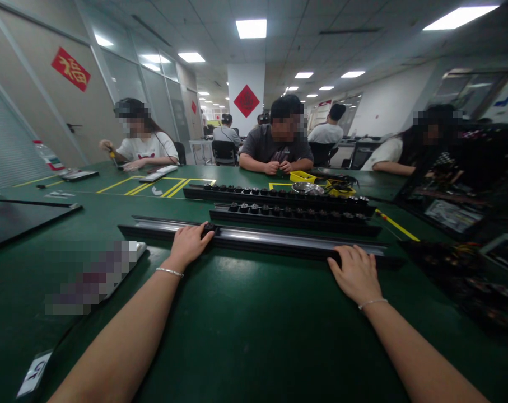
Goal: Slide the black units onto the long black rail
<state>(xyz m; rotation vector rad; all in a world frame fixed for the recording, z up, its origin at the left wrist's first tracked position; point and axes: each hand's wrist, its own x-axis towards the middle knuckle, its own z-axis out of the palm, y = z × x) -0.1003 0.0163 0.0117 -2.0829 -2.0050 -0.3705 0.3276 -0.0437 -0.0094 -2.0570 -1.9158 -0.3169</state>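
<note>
A long black rail (270, 239) with a shiny inner channel lies across the green table in front of me. My left hand (190, 244) is at its left part, thumb and fingers closed round a small black round part (210, 228) in the channel. Near the rail's right end rests my right hand (357, 271), fingers lying over the edge and thumb apart, holding no loose part. Behind stand two more black rails, the nearer (296, 219) and the farther (279, 197), each carrying a row of several small black parts.
On the green table (245, 336), a pixelated flat device (125, 271) lies left and dark wired parts (467, 274) lie right. A yellow tray (302, 177) and a metal dish (307, 188) sit beyond the rails. Several people sit around the table and farther back.
</note>
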